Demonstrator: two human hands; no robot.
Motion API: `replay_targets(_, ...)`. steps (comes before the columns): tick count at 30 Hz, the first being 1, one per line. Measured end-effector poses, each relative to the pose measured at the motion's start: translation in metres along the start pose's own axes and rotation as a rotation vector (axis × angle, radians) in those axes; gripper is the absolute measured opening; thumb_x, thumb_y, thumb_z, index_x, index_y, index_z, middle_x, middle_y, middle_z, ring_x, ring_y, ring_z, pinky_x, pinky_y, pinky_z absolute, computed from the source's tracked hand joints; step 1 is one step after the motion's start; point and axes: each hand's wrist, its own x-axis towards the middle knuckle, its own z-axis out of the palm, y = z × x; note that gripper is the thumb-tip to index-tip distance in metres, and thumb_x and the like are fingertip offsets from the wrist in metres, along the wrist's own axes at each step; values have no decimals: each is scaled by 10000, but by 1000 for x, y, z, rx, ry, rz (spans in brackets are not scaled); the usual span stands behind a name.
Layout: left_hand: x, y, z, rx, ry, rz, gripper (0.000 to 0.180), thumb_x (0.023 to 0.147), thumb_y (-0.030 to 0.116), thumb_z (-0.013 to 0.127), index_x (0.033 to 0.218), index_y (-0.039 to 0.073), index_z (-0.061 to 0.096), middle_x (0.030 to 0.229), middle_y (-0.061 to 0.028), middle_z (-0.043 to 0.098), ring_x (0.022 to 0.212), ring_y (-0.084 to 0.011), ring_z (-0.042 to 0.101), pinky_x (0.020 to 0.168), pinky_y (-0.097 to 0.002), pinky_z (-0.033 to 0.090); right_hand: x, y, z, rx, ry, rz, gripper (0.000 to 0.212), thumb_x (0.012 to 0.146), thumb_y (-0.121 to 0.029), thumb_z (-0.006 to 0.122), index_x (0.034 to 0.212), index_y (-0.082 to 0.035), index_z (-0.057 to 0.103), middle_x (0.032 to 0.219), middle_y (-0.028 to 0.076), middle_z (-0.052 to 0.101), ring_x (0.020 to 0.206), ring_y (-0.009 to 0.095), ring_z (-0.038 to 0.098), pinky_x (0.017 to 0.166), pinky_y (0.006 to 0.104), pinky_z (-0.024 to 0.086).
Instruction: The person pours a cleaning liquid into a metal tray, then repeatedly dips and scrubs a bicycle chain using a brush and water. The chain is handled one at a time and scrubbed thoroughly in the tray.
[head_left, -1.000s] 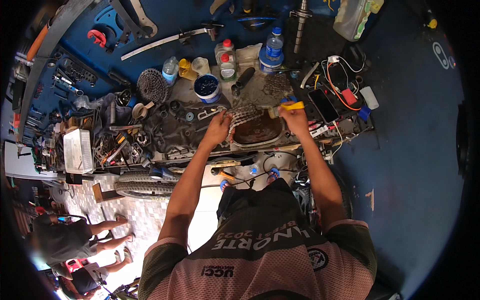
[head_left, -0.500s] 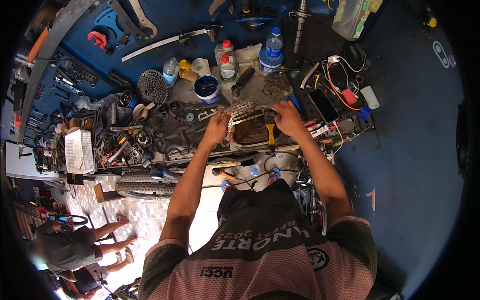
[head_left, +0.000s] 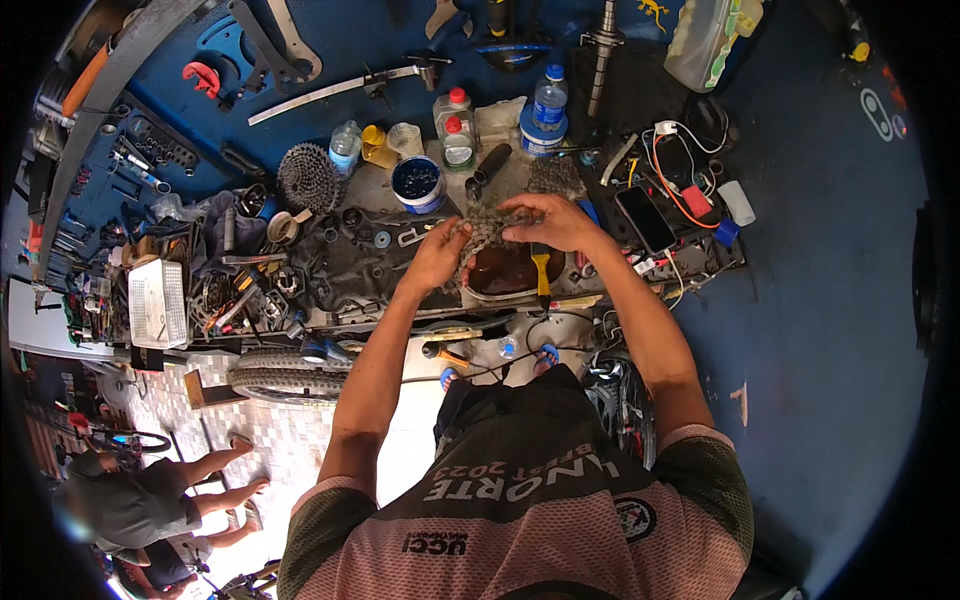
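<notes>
A bundled bicycle chain (head_left: 486, 228) hangs above a shallow tray of dark brown liquid (head_left: 503, 272), blurred a little by motion. My left hand (head_left: 439, 255) grips the bundle at its left side, thumb over the links. From the right, my right hand (head_left: 553, 222) closes fingers and thumb on the chain's right part; the exact contact is partly hidden. A yellow-handled brush (head_left: 542, 272) leans over the tray's right side, its handle toward me.
Behind the tray stand an open tub of dark grease (head_left: 417, 184), bottles (head_left: 454, 128) and a cassette (head_left: 309, 178). A phone (head_left: 645, 219) lies at right. Loose tools and a white basket (head_left: 158, 303) crowd the left. Another person (head_left: 140, 500) is at lower left.
My right hand has moved left from the tray's right side onto the chain. The chain is bunched closer between both hands. The view has shifted slightly.
</notes>
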Motion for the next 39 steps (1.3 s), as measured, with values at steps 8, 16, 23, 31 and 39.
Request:
replay_targets(8, -10, 17, 8, 169, 58, 17, 423, 1145, 385, 513, 1212, -29, 564, 685, -58, 623, 478, -139, 571, 475, -308, 499, 14, 1, 8, 20, -8, -55, 385, 935, -397, 821, 1153, -85, 768, 928, 87, 767, 812, 194, 709, 729, 354, 535)
replay_targets(16, -17, 34, 3, 328, 0, -23, 565, 1118, 427, 560, 1399, -62, 531, 692, -65, 603, 483, -131, 569, 467, -300, 482, 16, -16, 21, 196, 199, 70, 314, 1076, -361, 668, 1028, -53, 624, 806, -2, 653, 719, 91, 552, 653, 309, 457)
replay_targets(23, -15, 29, -5, 19, -4, 12, 405, 1146, 422, 495, 1144, 30, 600, 688, -55, 610, 477, -157, 565, 465, -316, 501, 11, -9, 23, 346, 135, 377, 408, 1049, -516, 676, 1062, -110, 640, 855, -38, 591, 796, 75, 498, 673, 297, 423)
replay_targets(31, 2, 17, -4, -41, 256, 104, 506, 1129, 508, 500, 1161, 11, 590, 688, -64, 610, 497, -154, 565, 488, -309, 494, -10, -16, 33, 500, 29, 495, 401, 1002, -479, 760, 1091, -101, 659, 796, -64, 551, 670, 55, 450, 616, 236, 391)
replay_targets(39, -6, 38, 10, -174, 307, 147, 491, 1130, 505, 497, 1174, 23, 582, 767, -59, 642, 551, -149, 598, 489, -326, 526, -14, -17, 50, 793, 251, 592, 293, 982, -376, 807, 1006, -105, 698, 826, -30, 649, 696, 81, 547, 593, 270, 458)
